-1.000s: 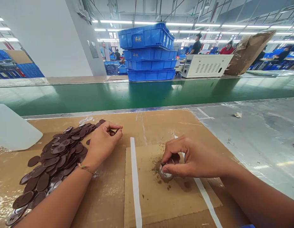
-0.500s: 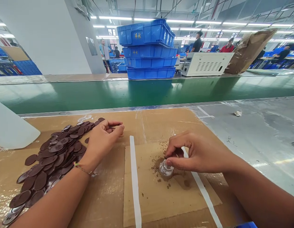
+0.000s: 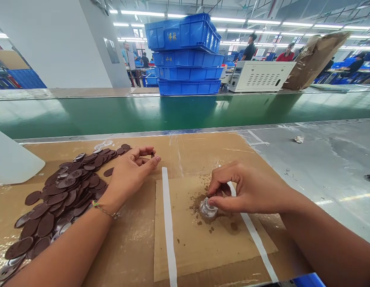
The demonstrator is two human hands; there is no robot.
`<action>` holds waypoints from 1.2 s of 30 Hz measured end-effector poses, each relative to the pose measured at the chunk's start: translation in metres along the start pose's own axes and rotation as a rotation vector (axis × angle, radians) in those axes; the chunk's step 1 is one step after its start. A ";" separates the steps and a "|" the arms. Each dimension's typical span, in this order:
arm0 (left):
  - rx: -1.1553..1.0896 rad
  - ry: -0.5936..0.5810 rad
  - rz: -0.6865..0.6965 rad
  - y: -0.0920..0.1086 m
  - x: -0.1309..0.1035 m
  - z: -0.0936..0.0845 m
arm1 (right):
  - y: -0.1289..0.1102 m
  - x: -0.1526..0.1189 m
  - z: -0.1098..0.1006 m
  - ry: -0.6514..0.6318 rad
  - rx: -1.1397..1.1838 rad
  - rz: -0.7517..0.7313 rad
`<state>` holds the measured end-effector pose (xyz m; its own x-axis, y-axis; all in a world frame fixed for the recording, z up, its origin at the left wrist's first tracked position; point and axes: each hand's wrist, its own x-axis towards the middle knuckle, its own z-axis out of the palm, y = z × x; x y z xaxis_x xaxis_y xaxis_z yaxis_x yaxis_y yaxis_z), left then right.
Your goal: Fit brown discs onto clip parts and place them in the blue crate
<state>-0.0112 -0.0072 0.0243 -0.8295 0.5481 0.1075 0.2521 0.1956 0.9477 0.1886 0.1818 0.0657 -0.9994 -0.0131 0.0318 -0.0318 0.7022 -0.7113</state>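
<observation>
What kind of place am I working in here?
Most likely a factory assembly line. A long green conveyor belt runs past the cardboard-covered bench, stacked blue crates stand behind it, and a heap of brown discs lies by the left hand.

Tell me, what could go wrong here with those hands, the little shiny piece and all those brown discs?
Three things might. The right hand pinches a small shiny piece only by its fingertips, so it could slip or tip. Brown crumbs lie scattered on the cardboard sheet and could spread or stick to parts. The left forearm rests close to the loose pile of brown discs, so a sweep might knock some toward the green belt.
</observation>
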 end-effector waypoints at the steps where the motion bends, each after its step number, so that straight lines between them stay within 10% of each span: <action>1: 0.026 0.000 -0.008 0.001 -0.001 -0.001 | 0.000 0.000 0.000 0.000 -0.003 0.003; 16: -0.200 -0.090 -0.072 0.014 -0.012 0.006 | 0.001 0.000 0.000 0.026 0.019 0.002; 25: -0.550 -0.384 -0.069 0.031 -0.038 0.021 | 0.002 0.008 0.010 0.560 0.585 -0.134; 36: -0.692 -0.514 -0.171 0.035 -0.054 0.033 | -0.009 0.013 0.030 0.490 0.729 -0.203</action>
<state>0.0588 -0.0033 0.0418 -0.4590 0.8874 -0.0435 -0.3521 -0.1367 0.9259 0.1752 0.1536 0.0517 -0.8615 0.3340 0.3825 -0.3742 0.0918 -0.9228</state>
